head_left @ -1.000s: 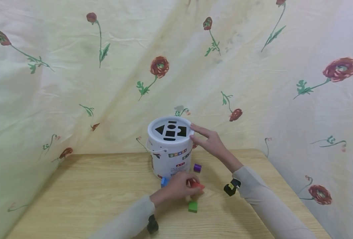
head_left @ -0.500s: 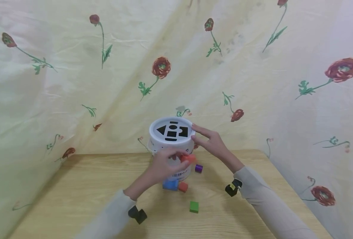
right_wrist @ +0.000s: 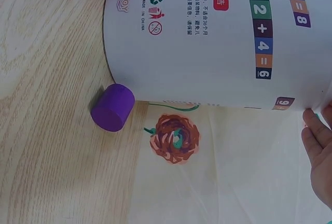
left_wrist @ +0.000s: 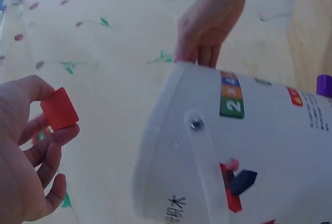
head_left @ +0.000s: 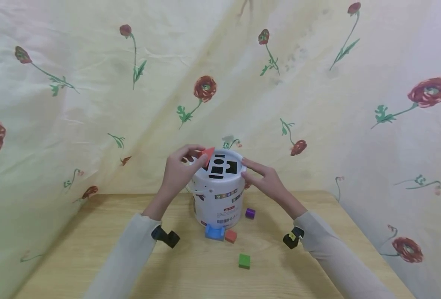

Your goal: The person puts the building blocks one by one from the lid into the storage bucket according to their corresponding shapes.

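My left hand [head_left: 179, 168] pinches a red triangular block [head_left: 208, 154] between thumb and fingers, over the left part of the bucket's white lid [head_left: 207, 173]. Behind it, the lid's triangular hole is partly hidden. In the left wrist view the red block appears edge-on, apart from the bucket [left_wrist: 171, 146]. My right hand [head_left: 267, 179] rests extended fingers against the right side of the bucket's rim. In the right wrist view, its fingertips [right_wrist: 310, 117] touch the bucket near its top edge. The white bucket [head_left: 220, 201] stands upright on the table.
A blue notched block [head_left: 214, 233] and a small red block [head_left: 231, 236] lie before the bucket. Closer to me is a green block [head_left: 244, 261]. A purple cylinder [head_left: 250, 213] lies right of the bucket on the wooden table [head_left: 104, 241]. Flowered cloth [head_left: 149, 104] hangs behind.
My left hand has picked the red triangular block up from the table beside the other blocks and carried it up and left to the lid. The right hand stays on the rim.
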Demonstrator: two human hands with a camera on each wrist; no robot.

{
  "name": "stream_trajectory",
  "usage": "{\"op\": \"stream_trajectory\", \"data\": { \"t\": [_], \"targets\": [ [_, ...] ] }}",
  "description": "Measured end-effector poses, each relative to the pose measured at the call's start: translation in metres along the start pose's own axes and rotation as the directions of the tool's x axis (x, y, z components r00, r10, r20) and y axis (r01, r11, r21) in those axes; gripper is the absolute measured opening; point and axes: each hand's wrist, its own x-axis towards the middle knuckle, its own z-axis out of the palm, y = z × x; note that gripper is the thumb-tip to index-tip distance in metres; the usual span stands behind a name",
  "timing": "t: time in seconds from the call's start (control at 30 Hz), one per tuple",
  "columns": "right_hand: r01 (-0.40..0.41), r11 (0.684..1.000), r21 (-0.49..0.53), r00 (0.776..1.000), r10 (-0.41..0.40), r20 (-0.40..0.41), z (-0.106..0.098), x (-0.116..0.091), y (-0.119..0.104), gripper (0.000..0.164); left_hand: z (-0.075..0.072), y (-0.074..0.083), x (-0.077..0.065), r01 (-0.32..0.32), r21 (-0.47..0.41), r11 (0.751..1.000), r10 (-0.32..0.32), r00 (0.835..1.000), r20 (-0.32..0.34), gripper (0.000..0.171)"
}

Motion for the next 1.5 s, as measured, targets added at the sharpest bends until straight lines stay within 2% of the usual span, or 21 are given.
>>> {"op": "stream_trajectory", "data": {
  "t": [0.17,0.3,0.47,0.6,0.8,1.0,1.13,1.33,1.5],
  "targets": [
    [-0.02,1.0,0.006,1.0,0.02,0.001,0.003,-0.001,0.003,0.058,0.01,-0.025,0.012,0.066,0.043,0.997,-0.065,0.998,-0.024,0.029],
    [-0.028,1.0,0.012,1.0,0.028,0.002,0.004,-0.001,0.005,0.057,0.018,-0.046,0.015,0.133,0.039,0.99,-0.131,0.991,-0.037,0.029],
    [-0.035,0.999,0.009,0.999,0.035,-0.002,0.005,-0.002,0.005,0.057,0.028,-0.06,0.016,0.214,0.039,0.976,-0.212,0.976,-0.057,0.028],
    [-0.035,0.999,0.003,0.999,0.035,-0.006,0.006,-0.001,0.005,0.057,0.033,-0.063,0.016,0.242,0.033,0.97,-0.239,0.968,-0.075,0.028],
    [-0.025,1.0,0.0,1.0,0.025,-0.009,0.005,0.0,0.005,0.057,0.036,-0.064,0.017,0.244,0.028,0.969,-0.241,0.967,-0.078,0.028],
    [-0.024,1.0,0.0,1.0,0.024,-0.003,0.002,0.0,0.003,0.057,0.032,-0.062,0.018,0.24,0.091,0.967,-0.24,0.971,-0.01,0.027],
    [-0.019,1.0,0.003,1.0,0.019,-0.005,0.002,0.0,0.0,0.057,0.029,-0.059,0.021,0.245,0.15,0.958,-0.252,0.967,0.035,0.026],
    [-0.021,1.0,0.002,1.0,0.021,-0.008,0.002,0.0,0.0,0.056,0.026,-0.059,0.025,0.268,0.207,0.941,-0.286,0.956,0.061,0.026],
    [-0.026,1.0,0.0,1.0,0.026,-0.009,0.002,0.001,0.0,0.056,0.024,-0.061,0.026,0.25,0.241,0.938,-0.272,0.96,0.066,0.02]
  ]
}}
